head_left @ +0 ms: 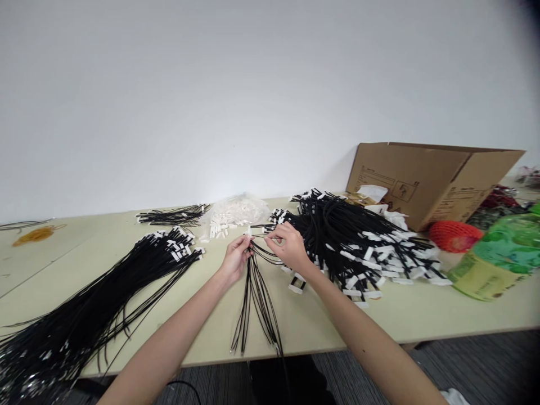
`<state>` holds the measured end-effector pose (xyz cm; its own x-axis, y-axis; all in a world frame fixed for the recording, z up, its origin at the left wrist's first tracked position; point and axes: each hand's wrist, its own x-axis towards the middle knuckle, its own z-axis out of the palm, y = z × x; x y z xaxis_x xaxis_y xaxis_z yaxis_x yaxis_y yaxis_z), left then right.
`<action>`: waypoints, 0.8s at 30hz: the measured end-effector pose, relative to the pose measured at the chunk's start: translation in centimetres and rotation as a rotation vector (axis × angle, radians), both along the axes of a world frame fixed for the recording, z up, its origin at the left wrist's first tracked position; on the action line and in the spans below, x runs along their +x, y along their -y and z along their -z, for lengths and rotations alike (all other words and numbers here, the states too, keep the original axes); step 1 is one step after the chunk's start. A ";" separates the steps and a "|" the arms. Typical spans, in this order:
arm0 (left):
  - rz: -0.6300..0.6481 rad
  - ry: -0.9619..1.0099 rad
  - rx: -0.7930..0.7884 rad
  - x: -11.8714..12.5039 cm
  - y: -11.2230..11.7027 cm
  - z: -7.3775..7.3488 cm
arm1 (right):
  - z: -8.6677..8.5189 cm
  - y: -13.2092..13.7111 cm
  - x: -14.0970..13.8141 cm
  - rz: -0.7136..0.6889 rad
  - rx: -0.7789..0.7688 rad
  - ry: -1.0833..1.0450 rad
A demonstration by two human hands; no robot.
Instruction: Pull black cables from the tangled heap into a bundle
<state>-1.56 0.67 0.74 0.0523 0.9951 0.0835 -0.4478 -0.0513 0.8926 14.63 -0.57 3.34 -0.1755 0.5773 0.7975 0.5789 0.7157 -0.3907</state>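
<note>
Bare strip down the middle, cords heaped either side

Table [405,320] lies open along its front edge right of centre; cord piles [105,298] [354,242] flank the middle, cardboard box [426,180] and green bag [502,253] crowd the right end.

Two hands in view, left hand [234,260] and right hand [289,246]; three heaps of black cords: long heap [105,298] at left, small heap [172,215] behind it, big tangled heap [350,239] at right; one thin bunch of cords [257,298] between hands, strands too many to count; one clear bag of white clips [234,214]; one cardboard box [426,180]; one orange net [453,235]; one green bag [500,256]; one pile of yellow rubber bands [36,234].
</note>
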 end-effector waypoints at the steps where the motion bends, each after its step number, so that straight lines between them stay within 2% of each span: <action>1: -0.004 -0.005 0.008 0.0 0.0 0.0 | 0.0 -0.1 0.0 -0.009 -0.025 -0.017; 13: -0.028 -0.068 0.072 0.1 0.3 -0.2 | 0.2 -0.5 -0.3 -0.084 -0.202 -0.201; 24: 0.017 -0.169 0.150 0.4 0.7 -0.4 | -0.1 0.1 -0.5 -0.103 -0.086 -0.125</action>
